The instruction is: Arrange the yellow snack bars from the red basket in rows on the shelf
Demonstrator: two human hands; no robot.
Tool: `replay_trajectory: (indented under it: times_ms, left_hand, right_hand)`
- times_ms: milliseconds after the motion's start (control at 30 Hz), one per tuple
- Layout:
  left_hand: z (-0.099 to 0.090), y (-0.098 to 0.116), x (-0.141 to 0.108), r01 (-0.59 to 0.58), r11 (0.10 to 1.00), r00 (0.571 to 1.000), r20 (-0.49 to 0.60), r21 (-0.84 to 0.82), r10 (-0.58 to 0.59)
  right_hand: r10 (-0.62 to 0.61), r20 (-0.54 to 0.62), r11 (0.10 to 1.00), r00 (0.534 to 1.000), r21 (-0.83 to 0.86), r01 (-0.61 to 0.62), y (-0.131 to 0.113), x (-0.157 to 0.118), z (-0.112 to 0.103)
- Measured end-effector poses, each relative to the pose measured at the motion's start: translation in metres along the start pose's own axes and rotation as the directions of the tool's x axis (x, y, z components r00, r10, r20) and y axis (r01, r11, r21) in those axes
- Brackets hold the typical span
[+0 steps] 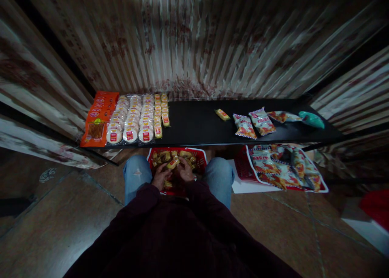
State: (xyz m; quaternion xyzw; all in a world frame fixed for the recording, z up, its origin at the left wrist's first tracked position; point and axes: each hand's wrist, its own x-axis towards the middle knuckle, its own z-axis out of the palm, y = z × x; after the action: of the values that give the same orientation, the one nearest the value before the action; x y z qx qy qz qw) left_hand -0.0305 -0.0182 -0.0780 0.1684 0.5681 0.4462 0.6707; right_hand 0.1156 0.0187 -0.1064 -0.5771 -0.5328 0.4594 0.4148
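Observation:
Between my knees, my left hand (161, 176) and my right hand (185, 171) are over a red basket (201, 161) of small yellow-wrapped snack cakes. One wrapped snack cake (173, 163) is pinched between the fingers of both hands, its label facing up. On the black shelf (194, 122) ahead, more of these snack cakes (157, 129) stand in two rows at the left. Another single wrapped snack cake (223, 114) lies alone, right of the shelf's middle.
Left of the yellow rows are several columns of round white packaged cakes (130, 134) and orange packets (96, 129). Chip-style bags (262, 121) and a green bag (311, 119) lie at the shelf's right. Below, a second red basket (244, 168) holds similar bags. Corrugated patterned sheeting encloses the shelf.

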Motion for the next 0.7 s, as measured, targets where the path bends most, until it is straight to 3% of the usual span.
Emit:
replay_trajectory:
  times_ms: [200,467,700]
  left_hand:
    - [0.007,0.006,-0.001,-0.054,0.996,0.997,0.044,-0.066,0.057]
    - [0.011,0.012,-0.011,-0.095,0.989,0.994,0.037,-0.117,0.1]
    - [0.023,0.027,-0.023,-0.134,0.988,0.988,0.063,-0.072,0.139]
  right_hand:
    - [0.152,-0.024,0.941,0.988,0.309,-0.137,-0.018,-0.002,0.003]
    - [0.214,-0.085,0.886,0.973,0.436,-0.157,-0.035,-0.006,0.007]
    - [0.264,-0.065,0.804,0.962,0.566,-0.182,-0.044,-0.009,0.008]
